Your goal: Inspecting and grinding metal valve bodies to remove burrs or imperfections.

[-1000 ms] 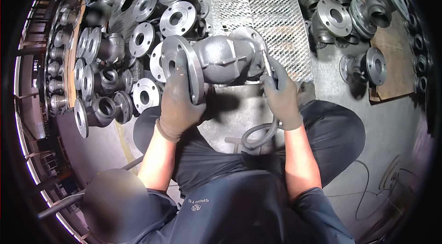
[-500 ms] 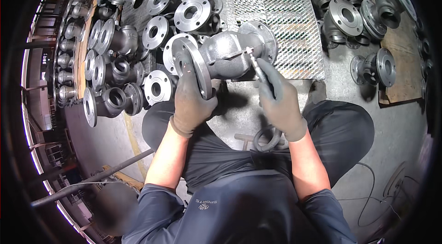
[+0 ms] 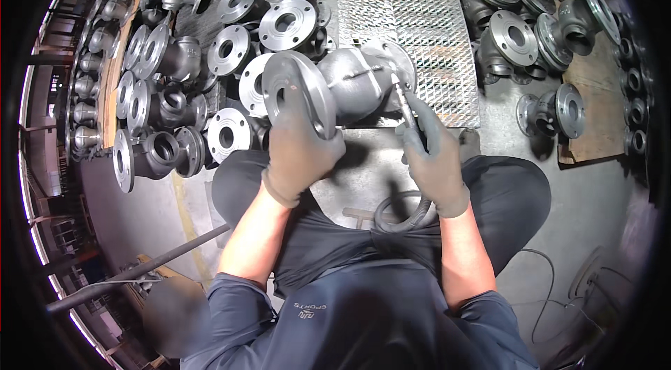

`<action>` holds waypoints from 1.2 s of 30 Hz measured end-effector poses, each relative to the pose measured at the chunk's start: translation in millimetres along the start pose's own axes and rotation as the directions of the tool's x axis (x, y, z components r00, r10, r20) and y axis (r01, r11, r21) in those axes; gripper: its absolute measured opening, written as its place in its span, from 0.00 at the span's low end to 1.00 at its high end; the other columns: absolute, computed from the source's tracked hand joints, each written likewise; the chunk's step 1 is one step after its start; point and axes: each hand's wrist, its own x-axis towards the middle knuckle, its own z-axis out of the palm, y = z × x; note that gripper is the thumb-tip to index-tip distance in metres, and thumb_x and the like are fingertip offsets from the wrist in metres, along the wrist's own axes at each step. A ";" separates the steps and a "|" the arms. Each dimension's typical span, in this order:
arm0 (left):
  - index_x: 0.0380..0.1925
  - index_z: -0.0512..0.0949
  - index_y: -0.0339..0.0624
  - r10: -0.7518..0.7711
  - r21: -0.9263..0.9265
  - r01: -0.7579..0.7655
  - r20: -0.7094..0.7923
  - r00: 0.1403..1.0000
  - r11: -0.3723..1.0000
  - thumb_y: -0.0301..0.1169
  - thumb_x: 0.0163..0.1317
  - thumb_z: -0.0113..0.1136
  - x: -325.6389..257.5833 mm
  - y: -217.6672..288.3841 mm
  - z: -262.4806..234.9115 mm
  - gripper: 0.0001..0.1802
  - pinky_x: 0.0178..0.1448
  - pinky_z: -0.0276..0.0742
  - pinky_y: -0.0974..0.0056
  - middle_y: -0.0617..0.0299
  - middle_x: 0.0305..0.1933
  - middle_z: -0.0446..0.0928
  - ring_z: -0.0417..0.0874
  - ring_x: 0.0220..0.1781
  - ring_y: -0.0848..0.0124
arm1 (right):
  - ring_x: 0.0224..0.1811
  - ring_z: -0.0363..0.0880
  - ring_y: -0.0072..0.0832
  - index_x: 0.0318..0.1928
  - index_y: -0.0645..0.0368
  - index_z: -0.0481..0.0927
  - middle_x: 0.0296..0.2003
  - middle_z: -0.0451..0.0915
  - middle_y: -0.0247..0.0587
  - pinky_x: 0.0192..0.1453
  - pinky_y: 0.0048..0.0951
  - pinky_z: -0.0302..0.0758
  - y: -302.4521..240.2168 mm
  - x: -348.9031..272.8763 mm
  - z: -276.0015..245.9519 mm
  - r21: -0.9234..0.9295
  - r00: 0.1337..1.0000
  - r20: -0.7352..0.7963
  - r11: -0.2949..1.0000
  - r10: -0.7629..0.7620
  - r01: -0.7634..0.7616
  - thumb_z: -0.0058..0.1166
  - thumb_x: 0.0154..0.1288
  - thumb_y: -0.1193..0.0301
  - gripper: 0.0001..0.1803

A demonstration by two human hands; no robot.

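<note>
Fingers of the gloved left hand (image 3: 299, 150) are curled around the near round rim of a grey cast metal valve body (image 3: 342, 87), gripping it from below and holding it up over the person's lap. Fingers of the gloved right hand (image 3: 435, 157) are clenched around a slim pen-like tool (image 3: 407, 108), whose tip touches the far end of the valve body near its other rim. A dark ribbed hose (image 3: 402, 211) loops out from under the right hand, down between the knees.

Nearest of all is the person's own dark blue top and dark trousers, with the knees spread on a grey concrete floor (image 3: 580, 230). A long dark bar (image 3: 140, 271) lies slanted on the floor at the lower left.

Just beyond the valve body, a sheet of metal grating (image 3: 405, 13) stretches away across the floor. On the left, many more valve bodies of the same kind (image 3: 210, 69) lie crowded together, touching one another, their round holed rims facing up. On the right, another group (image 3: 531, 13) lies beside a wooden board (image 3: 590, 90).
</note>
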 end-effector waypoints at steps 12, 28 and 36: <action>0.83 0.59 0.10 -0.364 -0.567 0.296 -0.007 0.931 0.768 0.48 0.61 0.87 33.4 14.6 -15.5 0.67 0.80 0.76 0.59 0.34 0.72 0.82 0.84 0.73 0.57 | 0.28 0.77 0.14 0.82 0.64 0.75 0.34 0.84 0.32 0.29 0.22 0.72 5.5 4.9 -40.7 0.038 0.967 -0.198 0.987 0.162 -0.158 0.58 0.81 0.74 0.32; 0.83 0.60 0.10 -0.429 -0.521 0.360 -0.013 0.903 0.774 0.46 0.64 0.84 36.0 15.1 -13.4 0.63 0.85 0.71 0.58 0.31 0.77 0.80 0.80 0.79 0.56 | 0.64 0.93 0.48 0.75 0.64 0.82 0.60 0.91 0.62 0.69 0.41 0.84 84.2 38.5 -12.0 -0.126 0.969 -0.013 0.961 0.247 -0.246 0.63 0.76 0.74 0.29; 0.83 0.61 0.12 -0.406 -0.438 0.344 -0.055 0.912 0.831 0.51 0.63 0.84 35.4 3.5 -9.7 0.65 0.87 0.69 0.54 0.25 0.82 0.73 0.76 0.85 0.47 | 0.66 0.91 0.54 0.75 0.63 0.83 0.62 0.91 0.62 0.71 0.45 0.84 87.7 52.0 -13.4 -0.119 0.972 -0.013 0.965 0.233 -0.233 0.62 0.74 0.73 0.30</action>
